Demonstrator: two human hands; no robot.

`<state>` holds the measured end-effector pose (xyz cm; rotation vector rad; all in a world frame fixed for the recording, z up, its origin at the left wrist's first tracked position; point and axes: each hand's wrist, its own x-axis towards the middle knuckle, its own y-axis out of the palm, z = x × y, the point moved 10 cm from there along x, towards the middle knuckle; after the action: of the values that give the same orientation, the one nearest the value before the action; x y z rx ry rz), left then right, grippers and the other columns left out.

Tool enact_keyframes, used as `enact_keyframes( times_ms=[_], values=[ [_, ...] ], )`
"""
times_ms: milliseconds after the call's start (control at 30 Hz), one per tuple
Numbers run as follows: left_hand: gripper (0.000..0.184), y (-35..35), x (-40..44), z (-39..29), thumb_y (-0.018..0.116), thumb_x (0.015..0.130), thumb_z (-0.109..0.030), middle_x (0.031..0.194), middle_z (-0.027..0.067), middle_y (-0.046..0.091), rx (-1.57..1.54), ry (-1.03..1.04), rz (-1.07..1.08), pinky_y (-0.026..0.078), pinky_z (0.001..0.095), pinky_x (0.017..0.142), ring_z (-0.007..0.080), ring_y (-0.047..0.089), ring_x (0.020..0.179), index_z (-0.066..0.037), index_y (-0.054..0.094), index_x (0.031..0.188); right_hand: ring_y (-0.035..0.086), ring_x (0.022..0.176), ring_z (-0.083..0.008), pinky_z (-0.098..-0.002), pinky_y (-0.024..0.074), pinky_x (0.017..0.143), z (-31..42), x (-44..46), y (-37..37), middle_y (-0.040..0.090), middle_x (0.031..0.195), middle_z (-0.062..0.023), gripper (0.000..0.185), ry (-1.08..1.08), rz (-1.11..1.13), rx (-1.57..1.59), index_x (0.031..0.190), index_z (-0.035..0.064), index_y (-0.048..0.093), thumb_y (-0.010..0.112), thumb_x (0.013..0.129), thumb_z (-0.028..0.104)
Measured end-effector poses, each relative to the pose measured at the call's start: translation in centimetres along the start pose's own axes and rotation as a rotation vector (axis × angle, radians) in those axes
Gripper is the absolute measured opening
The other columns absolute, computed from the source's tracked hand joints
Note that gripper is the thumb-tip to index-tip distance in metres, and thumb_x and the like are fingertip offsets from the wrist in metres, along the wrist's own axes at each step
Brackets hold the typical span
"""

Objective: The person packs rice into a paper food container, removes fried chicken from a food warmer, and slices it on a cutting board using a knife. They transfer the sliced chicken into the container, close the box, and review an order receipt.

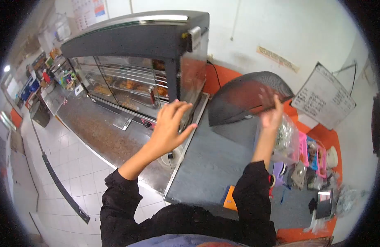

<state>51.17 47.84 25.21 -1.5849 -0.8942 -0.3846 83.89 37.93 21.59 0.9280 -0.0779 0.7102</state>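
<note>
My left hand is raised in front of the right end of a glass food display warmer, its fingers spread and holding nothing. Fried-looking food sits on racks behind the glass. A black mesh food cover stands tilted on the grey tabletop. My right hand is beside the cover's right part, somewhat smeared by motion, with fingers stretched apart. Whether it touches the mesh I cannot tell.
Right of my right arm are a clear plastic container, pink baskets, a purple tape dispenser and a phone-like dark device. An orange booklet lies near my right sleeve. A written whiteboard leans at the wall.
</note>
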Motion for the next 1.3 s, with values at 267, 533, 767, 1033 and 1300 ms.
enact_keyframes(
  times_ms=[267, 533, 767, 1033, 1300],
  values=[
    [0.043, 0.7, 0.7, 1.9, 0.055, 0.084, -0.032, 0.11, 0.015, 0.051, -0.463, -0.082, 0.287, 0.036, 0.0378, 0.09, 0.0301, 0.048, 0.104, -0.004, 0.048, 0.117, 0.04, 0.118, -0.0199, -0.0341, 0.0277, 0.098, 20.2, -3.7, 13.3, 0.047, 0.126, -0.0107, 0.047, -0.547, 0.084, -0.226, 0.128, 0.0026, 0.04, 0.041, 0.091, 0.03],
    [0.044, 1.0, -0.5, 1.7, 0.053, 0.086, -0.032, 0.109, 0.0122, 0.05, -0.513, -0.07, 0.319, 0.049, 0.0287, 0.069, 0.0233, 0.049, 0.103, -0.004, 0.046, 0.119, 0.055, 0.072, -0.0206, -0.0305, 0.0466, 0.059, 22.2, 18.7, 13.8, 0.058, 0.078, -0.007, 0.03, -0.439, 0.146, -0.103, 0.092, 0.0023, 0.054, 0.036, 0.093, 0.026],
    [0.044, 0.6, -2.8, 4.5, 0.053, 0.086, -0.035, 0.112, 0.015, 0.051, -0.528, -0.223, 0.433, 0.039, 0.0347, 0.089, 0.0259, 0.051, 0.104, -0.003, 0.049, 0.117, 0.058, 0.084, -0.0227, -0.0332, 0.0522, 0.072, 6.3, 20.8, 21.7, 0.057, 0.097, -0.0126, 0.032, -0.283, 0.05, 0.275, 0.104, 0.0, 0.048, 0.026, 0.093, 0.02],
    [0.045, -0.9, -5.9, 6.7, 0.053, 0.086, -0.037, 0.108, 0.0153, 0.052, -0.546, -0.293, 0.423, 0.039, 0.0351, 0.088, 0.0255, 0.051, 0.103, -0.004, 0.049, 0.117, 0.054, 0.104, -0.0235, -0.0369, 0.0501, 0.083, -8.3, 20.8, 23.4, 0.053, 0.114, -0.0152, 0.041, 0.074, -0.016, 0.61, 0.111, -0.0018, 0.048, 0.019, 0.095, 0.022],
    [0.041, 0.6, -8.2, 7.0, 0.051, 0.087, -0.033, 0.109, 0.0169, 0.052, -0.525, -0.294, 0.439, 0.038, 0.0357, 0.09, 0.0266, 0.052, 0.102, -0.004, 0.05, 0.116, 0.053, 0.057, -0.0154, -0.0274, 0.0477, 0.053, -14.7, 19.3, 25.0, 0.056, 0.07, -0.0044, 0.033, 0.49, 0.038, 0.098, 0.084, 0.0067, 0.054, 0.037, 0.094, 0.033]
  ],
)
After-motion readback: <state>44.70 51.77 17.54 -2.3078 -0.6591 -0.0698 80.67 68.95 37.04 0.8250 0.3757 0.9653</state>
